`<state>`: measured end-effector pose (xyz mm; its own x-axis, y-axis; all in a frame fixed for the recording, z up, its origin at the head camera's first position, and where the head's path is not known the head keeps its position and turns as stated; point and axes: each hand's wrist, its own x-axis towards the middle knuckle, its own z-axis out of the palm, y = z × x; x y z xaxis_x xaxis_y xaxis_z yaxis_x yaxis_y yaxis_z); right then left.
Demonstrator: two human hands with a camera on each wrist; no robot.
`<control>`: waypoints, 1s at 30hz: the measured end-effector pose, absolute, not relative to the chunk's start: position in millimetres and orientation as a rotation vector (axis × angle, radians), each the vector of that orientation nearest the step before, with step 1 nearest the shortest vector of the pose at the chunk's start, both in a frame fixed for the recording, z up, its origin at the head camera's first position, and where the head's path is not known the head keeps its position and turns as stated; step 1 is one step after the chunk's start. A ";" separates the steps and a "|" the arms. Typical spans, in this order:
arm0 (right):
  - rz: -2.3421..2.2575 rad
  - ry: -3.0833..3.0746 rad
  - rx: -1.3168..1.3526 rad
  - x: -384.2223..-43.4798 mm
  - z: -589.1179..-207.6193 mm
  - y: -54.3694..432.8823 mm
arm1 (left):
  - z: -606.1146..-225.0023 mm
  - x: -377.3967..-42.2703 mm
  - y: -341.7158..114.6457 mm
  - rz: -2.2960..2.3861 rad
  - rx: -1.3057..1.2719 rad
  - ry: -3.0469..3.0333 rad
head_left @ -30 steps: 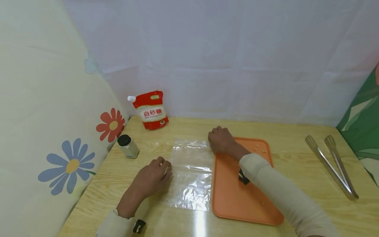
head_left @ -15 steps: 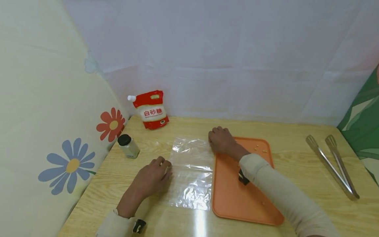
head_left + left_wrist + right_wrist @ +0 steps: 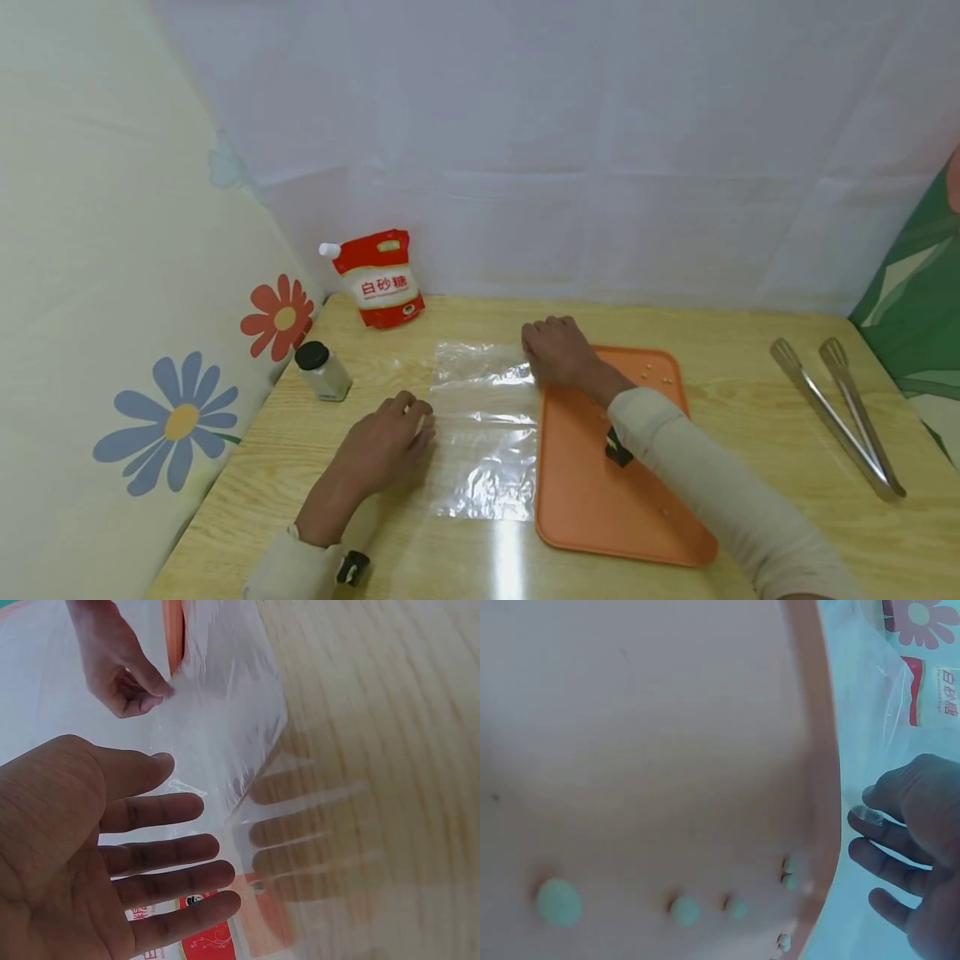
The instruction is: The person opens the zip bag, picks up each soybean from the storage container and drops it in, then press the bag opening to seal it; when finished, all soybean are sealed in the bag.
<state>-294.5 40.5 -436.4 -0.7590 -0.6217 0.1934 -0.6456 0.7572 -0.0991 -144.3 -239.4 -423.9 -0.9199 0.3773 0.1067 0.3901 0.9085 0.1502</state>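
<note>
A clear plastic bag point(image 3: 487, 467) lies flat on the wooden table, with creases and shiny reflections across it. At its far right corner my right hand point(image 3: 558, 354) pinches the edge between thumb and index finger; the right wrist view shows a bit of film at these fingertips. My left hand point(image 3: 386, 446) is beside the bag's left edge. From the left wrist view, the fingers point(image 3: 161, 851) are extended and spread, palm showing, nothing between them. The orange tray point(image 3: 581, 525) sits right of the bag, under my right forearm.
Small pale round bits point(image 3: 559, 901) are scattered on the tray. At the back left stands a red-and-white sugar pouch point(image 3: 380, 282); nearer is a black-lidded jar point(image 3: 324, 372). Metal tongs point(image 3: 836, 412) lie on the right. Cloth backdrops point(image 3: 600, 150) surround the table.
The bag has shifted slightly away from me, and its far edge has straightened out. Both hands stay almost where they were.
</note>
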 end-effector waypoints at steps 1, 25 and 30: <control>0.234 -2.790 1.021 -294.7 -435.9 40.8 | -423.8 -145.2 -239.2 -0.262 -0.595 -2.999; 0.229 -2.426 1.218 -269.3 -417.7 36.4 | -416.3 -172.1 -236.7 -0.345 -0.409 -2.842; 0.194 -2.387 1.237 -266.8 -416.8 36.8 | -416.4 -173.1 -234.9 -0.352 -0.410 -2.863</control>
<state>-266.8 36.8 -416.8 -0.5013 -0.7420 0.4452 -0.8042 0.5894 0.0768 -173.1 -234.9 -416.4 -0.9349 0.2458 0.2560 0.3004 0.9321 0.2024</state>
